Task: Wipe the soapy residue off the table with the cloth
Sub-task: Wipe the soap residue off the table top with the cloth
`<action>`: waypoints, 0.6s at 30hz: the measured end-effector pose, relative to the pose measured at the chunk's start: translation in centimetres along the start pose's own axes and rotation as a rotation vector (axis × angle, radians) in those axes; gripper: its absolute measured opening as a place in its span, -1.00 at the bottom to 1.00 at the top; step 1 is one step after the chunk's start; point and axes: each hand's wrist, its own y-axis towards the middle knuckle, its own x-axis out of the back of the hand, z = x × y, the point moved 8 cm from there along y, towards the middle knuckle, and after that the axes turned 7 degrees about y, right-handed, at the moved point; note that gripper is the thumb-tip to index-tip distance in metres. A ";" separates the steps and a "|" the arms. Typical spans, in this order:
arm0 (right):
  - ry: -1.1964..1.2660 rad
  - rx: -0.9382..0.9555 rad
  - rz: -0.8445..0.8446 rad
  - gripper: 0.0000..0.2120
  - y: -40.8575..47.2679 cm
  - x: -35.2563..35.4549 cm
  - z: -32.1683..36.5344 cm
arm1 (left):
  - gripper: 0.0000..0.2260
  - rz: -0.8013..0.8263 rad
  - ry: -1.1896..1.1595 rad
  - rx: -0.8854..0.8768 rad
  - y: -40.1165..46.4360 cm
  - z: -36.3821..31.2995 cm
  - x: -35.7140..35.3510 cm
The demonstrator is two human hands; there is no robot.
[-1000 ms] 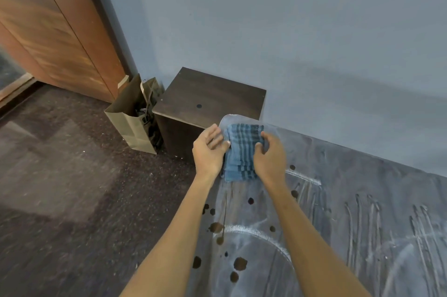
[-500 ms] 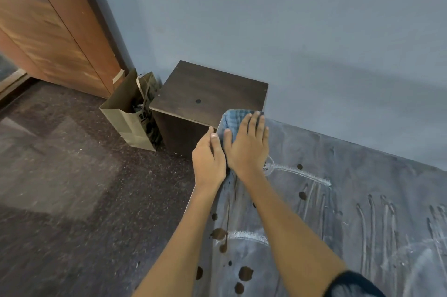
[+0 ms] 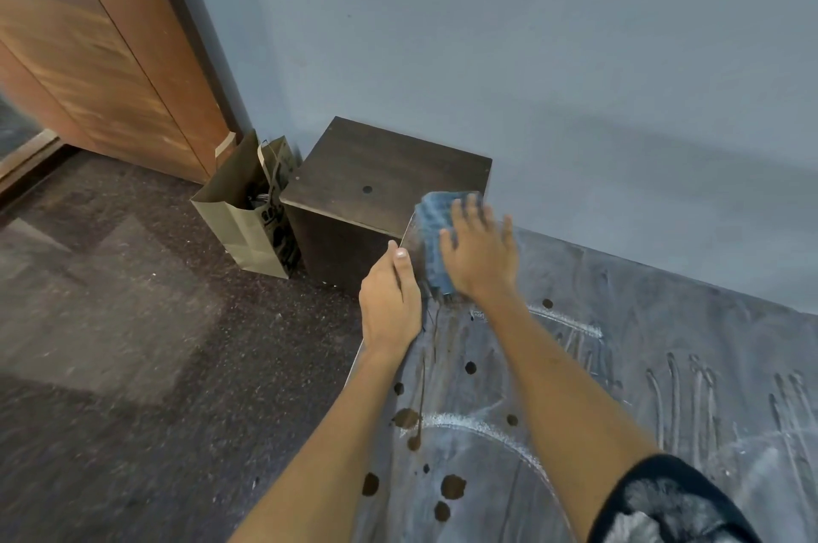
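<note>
While the right hand presses flat, fingers spread, on the folded cloth at the table's far left corner, the left hand grips the table edge, thumb on top, probably to brace the body. White soap streaks cover most of the surface, so wiping looks barely begun.

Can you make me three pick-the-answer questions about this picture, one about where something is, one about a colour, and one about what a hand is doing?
1. Where is the paper bag?
A. on the table
B. on the floor beside the dark cabinet
C. in a hand

2. What colour is the cloth?
A. red
B. yellow
C. blue

3. What is the right hand doing?
A. pressing flat on the cloth
B. hanging in the air
C. holding the bag

Answers: B, the bag stands left of the cabinet; C, it is blue checked; A, the fingers spread over it at the table corner.
</note>
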 end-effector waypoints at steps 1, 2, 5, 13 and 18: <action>-0.021 -0.098 -0.002 -0.45 0.0 0.2 -2.2 | -0.60 0.012 0.010 -0.009 0.0 -0.1 -0.1; -0.048 -0.192 -0.007 -0.44 -0.3 0.5 -4.5 | -0.61 0.017 0.025 -0.013 0.0 0.0 -0.1; -0.003 -0.403 0.004 -0.44 -1.5 1.1 -9.4 | -0.65 0.004 0.045 0.026 0.3 0.3 0.0; 0.095 -0.288 0.057 -0.45 -0.1 0.4 -3.0 | -0.56 0.010 0.006 0.090 0.2 1.0 0.1; 0.082 0.150 0.115 -0.50 -0.4 -1.3 7.2 | -0.51 -0.006 -0.089 0.016 -0.2 0.4 0.4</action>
